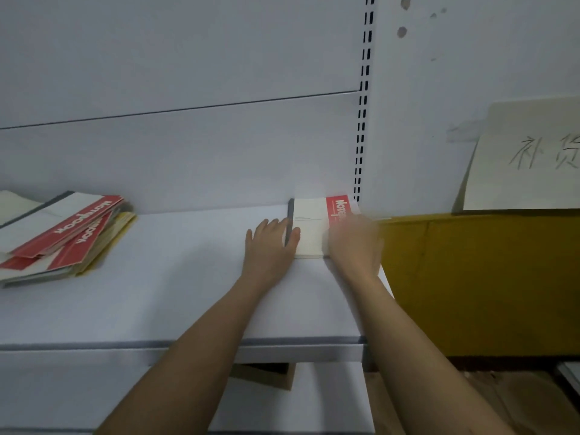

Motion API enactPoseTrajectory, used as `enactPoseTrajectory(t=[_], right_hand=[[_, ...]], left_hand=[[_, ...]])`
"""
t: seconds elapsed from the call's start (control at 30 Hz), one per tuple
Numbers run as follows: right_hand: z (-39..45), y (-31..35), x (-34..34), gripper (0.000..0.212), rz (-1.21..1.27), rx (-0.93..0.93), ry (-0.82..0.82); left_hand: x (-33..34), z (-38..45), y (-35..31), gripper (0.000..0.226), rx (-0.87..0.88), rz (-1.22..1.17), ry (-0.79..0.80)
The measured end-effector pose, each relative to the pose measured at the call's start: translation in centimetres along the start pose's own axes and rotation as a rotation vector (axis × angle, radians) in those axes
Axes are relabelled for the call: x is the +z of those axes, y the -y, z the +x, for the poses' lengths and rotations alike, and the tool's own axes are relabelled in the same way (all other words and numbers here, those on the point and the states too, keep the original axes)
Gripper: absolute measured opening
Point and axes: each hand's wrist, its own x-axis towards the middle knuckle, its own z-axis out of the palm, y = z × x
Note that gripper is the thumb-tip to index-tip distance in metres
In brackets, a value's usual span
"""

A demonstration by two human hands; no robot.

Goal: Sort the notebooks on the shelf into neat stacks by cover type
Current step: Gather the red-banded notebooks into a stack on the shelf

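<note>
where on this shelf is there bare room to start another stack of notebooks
The widest bare patch on the shelf runs between the messy pile of notebooks on the left and the left hand. The front strip near the edge is bare too. The right end is crowded: the small stack sits in the back corner with both hands on it, right hand included.

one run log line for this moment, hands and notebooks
left hand: flat against notebook spine side | right hand: on its red band side, blurred | messy notebook pile: shelf left, untouched
</note>
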Motion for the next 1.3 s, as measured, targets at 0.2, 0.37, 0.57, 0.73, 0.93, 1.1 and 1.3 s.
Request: enactPoseTrajectory(t=[0.2,0.37,0.57,0.73,0.93,1.1,1.3], right_hand=[[-2.7,2.3,-2.6,0.039,0.049,-0.182,-0.087],[-5.8,9.8,-3.2,0.041,0.092,-0.355,0.191],[-11.4,23.6,0.7,0.044,0.128,-0.475,0.352],[-16.7,34.5,6.9,0.048,0.112,-0.565,0.421],[-18.4,43.5,13.0,0.063,-0.053,-0.609,0.459],[-18.1,46.6,17.0,0.081,-0.232,-0.642,0.493],[-18.0,45.5,19.4,0.073,-0.271,-0.687,0.483]], left_hand=[[-4.7,-4.8,2.9,0.053,-0.033,0.085,0.050],[-14.9,-4.8,9.2,0.056,-0.036,0.141,-0.024],[-25.1,-6.0,20.9,0.058,-0.093,0.203,-0.008],[-31.1,-8.2,31.7,0.056,-0.203,0.217,-0.079],[-34.3,-8.6,40.5,0.056,-0.242,0.137,-0.071],[-34.2,-7.6,43.8,0.056,-0.240,-0.026,-0.061],[-33.1,-6.4,44.9,0.052,-0.226,-0.172,-0.044]])
